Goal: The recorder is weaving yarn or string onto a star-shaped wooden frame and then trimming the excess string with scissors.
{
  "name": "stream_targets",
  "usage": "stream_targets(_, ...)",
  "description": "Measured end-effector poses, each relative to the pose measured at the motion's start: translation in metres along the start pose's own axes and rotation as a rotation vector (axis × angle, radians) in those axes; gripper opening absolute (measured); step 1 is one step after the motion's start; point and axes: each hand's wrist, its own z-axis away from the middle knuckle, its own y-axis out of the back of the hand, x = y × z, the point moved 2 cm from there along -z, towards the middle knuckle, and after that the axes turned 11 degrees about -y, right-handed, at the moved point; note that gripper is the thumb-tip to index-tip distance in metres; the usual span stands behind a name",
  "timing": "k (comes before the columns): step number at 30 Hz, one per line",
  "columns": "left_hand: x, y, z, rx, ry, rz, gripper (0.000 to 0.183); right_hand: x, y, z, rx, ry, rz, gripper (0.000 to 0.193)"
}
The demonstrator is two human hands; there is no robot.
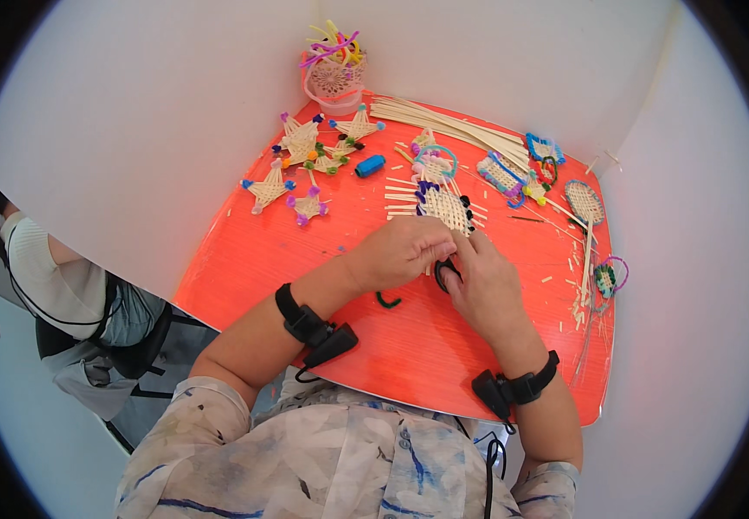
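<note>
A small woven mat of pale flat strips (pixel 446 206) lies in front of my hands, its loose strip ends sticking out on both sides. Dark purple and black fuzzy trim is wrapped along its edges. My left hand (pixel 405 249) is closed at the near edge of the mat, and its fingertips hide what they pinch. Close beside it, my right hand (pixel 488 281) is closed round the black loop handles of what look like scissors (pixel 443 276); the blades are hidden by my hands. A short dark green pipe cleaner (pixel 388 301) lies nearer to me, left of my right hand.
Several woven stars (pixel 268 187) with fuzzy tips lie at the left, near a blue spool (pixel 370 166). At the back stand a pink basket of pipe cleaners (pixel 336 85) and a bundle of flat strips (pixel 448 125). Small woven pieces (pixel 584 201) and scraps lie on the red table (pixel 340 337) rightward.
</note>
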Motion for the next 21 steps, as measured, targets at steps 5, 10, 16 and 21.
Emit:
stream_targets(5, 0.003, -0.003, 0.0, -0.005, -0.042, -0.014, 0.018, -0.001, -0.001, 0.001, -0.062, -0.046, -0.008, 0.041)
stream_targets(10, 0.022, -0.021, -0.002, -0.022, -0.207, 0.067, 0.015, 0.014, -0.007, -0.001, 0.002, -0.015, -0.055, 0.042)
stream_targets(16, -0.007, 0.01, 0.004, 0.385, 0.128, 0.562, 0.022, 0.018, 0.002, 0.001, -0.036, -0.178, -0.206, 0.042)
stream_targets(21, -0.018, 0.026, 0.004, 0.642, 0.119, 1.001, 0.025, 0.019, 0.006, 0.003, -0.069, -0.151, -0.182, 0.041)
